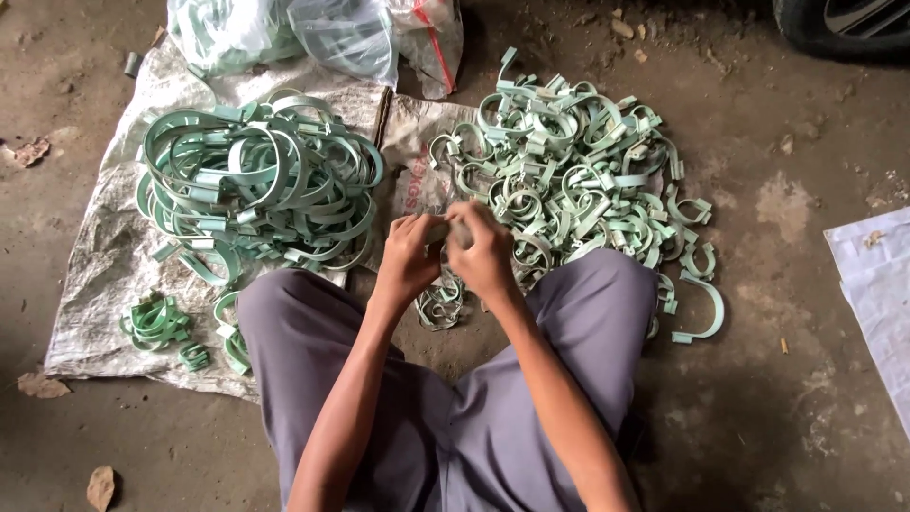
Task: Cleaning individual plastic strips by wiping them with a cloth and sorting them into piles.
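Observation:
My left hand (409,256) and my right hand (483,251) meet in front of my knees, fingers closed together around a small pale green clamp piece that they mostly hide. Just below them a few grey-green clamps (438,305) lie on the ground. To the right spreads a loose heap of small green pipe clamps (569,171). On the left, a pile of large green clamp rings (261,180) rests on a white woven sack (95,284).
Clear plastic bags of green parts (284,33) stand at the back. Small bundles of clamps (156,322) lie on the sack's near left. A white sheet (877,294) is at the right edge, a tyre (844,24) at top right. Dirt floor all around.

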